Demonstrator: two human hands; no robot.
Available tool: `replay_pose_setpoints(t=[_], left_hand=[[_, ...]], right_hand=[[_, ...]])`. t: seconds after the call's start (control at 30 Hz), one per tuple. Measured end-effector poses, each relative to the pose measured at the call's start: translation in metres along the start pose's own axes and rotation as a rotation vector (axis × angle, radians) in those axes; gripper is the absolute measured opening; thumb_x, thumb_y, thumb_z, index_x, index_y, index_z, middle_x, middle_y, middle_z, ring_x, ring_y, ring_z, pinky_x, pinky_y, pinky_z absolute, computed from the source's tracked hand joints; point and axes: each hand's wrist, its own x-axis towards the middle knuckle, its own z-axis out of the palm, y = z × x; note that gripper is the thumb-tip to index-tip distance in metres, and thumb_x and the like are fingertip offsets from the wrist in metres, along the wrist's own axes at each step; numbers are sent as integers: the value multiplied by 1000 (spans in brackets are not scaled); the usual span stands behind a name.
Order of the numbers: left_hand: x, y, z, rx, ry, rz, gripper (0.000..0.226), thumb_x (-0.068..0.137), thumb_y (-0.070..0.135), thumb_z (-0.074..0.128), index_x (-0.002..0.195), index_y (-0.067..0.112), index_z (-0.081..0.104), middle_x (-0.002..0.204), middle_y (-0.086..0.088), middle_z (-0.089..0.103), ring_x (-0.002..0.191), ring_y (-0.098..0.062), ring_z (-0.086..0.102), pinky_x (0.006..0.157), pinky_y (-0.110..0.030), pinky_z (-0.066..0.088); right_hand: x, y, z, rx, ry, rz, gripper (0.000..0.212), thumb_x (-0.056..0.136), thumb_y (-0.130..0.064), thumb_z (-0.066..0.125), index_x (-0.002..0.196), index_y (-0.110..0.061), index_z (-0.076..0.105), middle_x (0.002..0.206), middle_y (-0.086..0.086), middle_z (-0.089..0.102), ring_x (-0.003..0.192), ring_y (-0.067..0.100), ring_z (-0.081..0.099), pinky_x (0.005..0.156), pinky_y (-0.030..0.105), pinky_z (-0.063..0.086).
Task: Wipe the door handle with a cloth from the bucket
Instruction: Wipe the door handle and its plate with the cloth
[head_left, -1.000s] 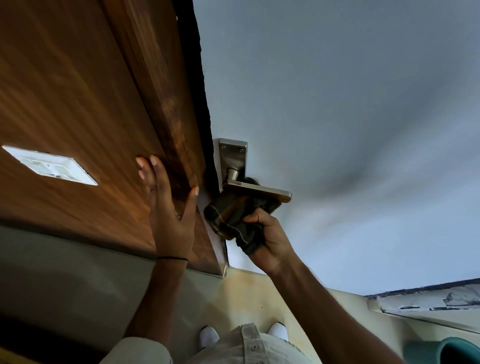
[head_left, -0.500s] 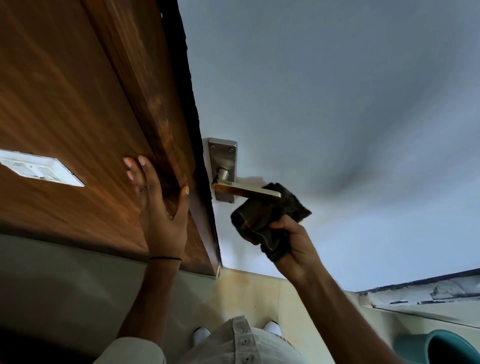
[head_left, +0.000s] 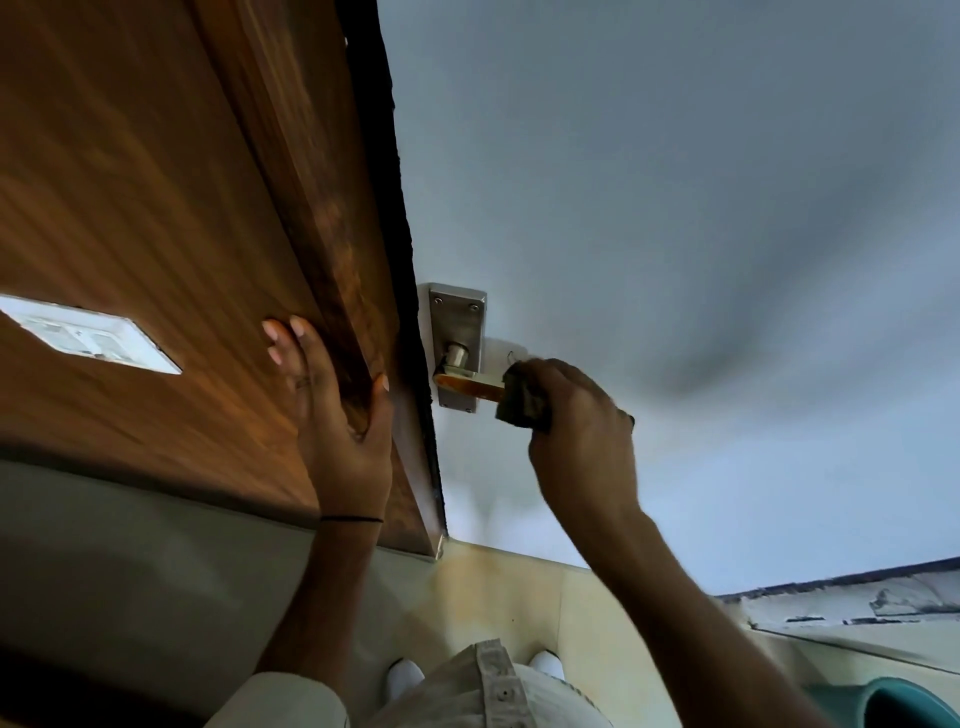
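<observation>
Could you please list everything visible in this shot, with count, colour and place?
door: one, pale grey-white, fills the upper right
handle: one, metal lever, on a silver plate at the door's edge; its outer end is covered by the cloth
cloth: one, dark, wrapped around the handle's outer end
wood panel: one, brown, left of the door
switch plate: one, white, on the panel at far left
bucket: one, teal, bottom right corner, partly cut off
floor: pale tiles, bottom centre
shoes: two, white, bottom centre
left hand: flat on the panel, fingers spread, thin black band at the wrist
right hand: closed on the cloth at the handle
</observation>
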Motion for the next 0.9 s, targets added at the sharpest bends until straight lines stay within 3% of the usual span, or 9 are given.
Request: replay_pose_setpoints(t=[0.1,0.17,0.33,0.47,0.6,0.73,0.83,0.9], left_hand=[[1,-1,2,-1,-17,0,83,96,17,67,157,1,14,167,-22,5,156,-30,4,127,-46,19],[3,-1,4,11,-33,4,82,96,19,67,157,2,14,167,-21,6,156,-32,5,126,-49,20],[4,3,2,40,-49,-30,82,96,25,65,158,8,14,168,-16,7,156,-27,6,123,-53,26],[4,3,1,47,-44,-26,81,97,26,64,158,7,14,168,-18,8,156,-32,8,124,-51,22],[4,1,1,69,-30,-10,81,97,26,65,158,6,15,167,-19,10,156,-31,10,123,-55,24],[4,2,3,69,-25,-6,80,97,26,65,157,4,17,166,-22,12,155,-35,12,119,-58,29],[4,3,3,60,-25,-8,79,97,27,64,157,3,18,166,-23,12,155,-37,12,116,-60,32],[4,4,2,54,-33,-17,79,98,29,63,157,4,18,166,-23,12,155,-38,13,115,-60,34]], right_hand=[[3,-11,18,-85,3,-97,59,67,16,58,118,-12,69,119,7,71,112,32,63,89,36,52],[1,-6,21,-125,13,-179,67,68,17,64,130,-9,65,129,11,68,123,33,61,101,42,52],[-9,32,7,-89,26,-331,75,70,17,63,138,-13,60,140,5,62,132,29,55,98,43,55],[7,18,18,-106,-8,-385,69,71,11,64,136,-12,62,137,7,65,127,30,59,100,41,54],[23,7,23,-143,-136,-496,62,81,-10,64,143,-13,55,145,7,57,131,31,55,106,43,49],[22,28,7,-261,-314,-620,76,85,-31,65,155,-27,34,163,6,33,147,30,35,117,40,31],[28,32,7,-330,-306,-689,74,91,-50,60,156,-25,33,161,11,35,145,33,36,114,46,36],[30,31,9,-380,-331,-687,83,90,-68,50,156,-22,32,160,14,35,142,35,37,113,49,37]])
